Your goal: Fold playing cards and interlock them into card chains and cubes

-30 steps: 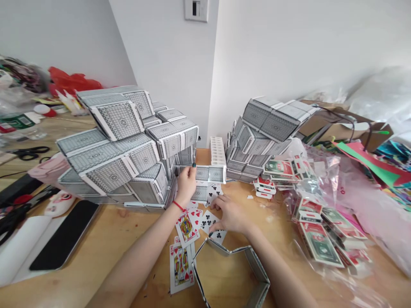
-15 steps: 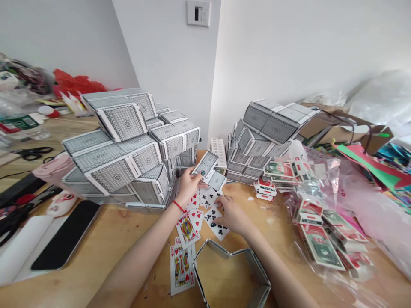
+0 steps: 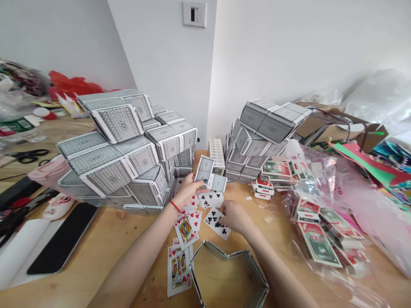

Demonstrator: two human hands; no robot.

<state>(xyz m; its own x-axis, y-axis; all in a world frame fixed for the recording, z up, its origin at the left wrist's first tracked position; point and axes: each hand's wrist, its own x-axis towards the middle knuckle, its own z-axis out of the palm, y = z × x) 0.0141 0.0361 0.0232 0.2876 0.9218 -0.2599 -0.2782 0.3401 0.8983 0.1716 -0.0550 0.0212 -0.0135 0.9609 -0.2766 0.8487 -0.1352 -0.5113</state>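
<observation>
My left hand (image 3: 189, 189), a red cord at its wrist, is closed on patterned-back playing cards (image 3: 204, 168). They are held face down above several face-up cards. My right hand (image 3: 233, 215) has curled fingers and grips the right side of an eight of clubs (image 3: 214, 218) lying on the table; its thumb rests on the card's face. Another club card (image 3: 210, 199) lies just beyond it. Heart cards lie left of these, with a jack (image 3: 186, 229) and a king of hearts (image 3: 178, 267) nearer me. Between my forearms stands an angular frame (image 3: 224, 256) of folded cards.
Stacked card-built blocks (image 3: 109, 162) rise at left, with another stack (image 3: 266, 124) at right. Card boxes (image 3: 319, 244) and clear wrappers cover the right side. A black phone (image 3: 62, 239), scissors (image 3: 27, 156) and a bottle (image 3: 22, 126) lie at left. A wall stands behind.
The cards in my left hand have tilted more upright. My right hand has drawn the eight of clubs slightly right and nearer, opening a gap from the club card beyond it.
</observation>
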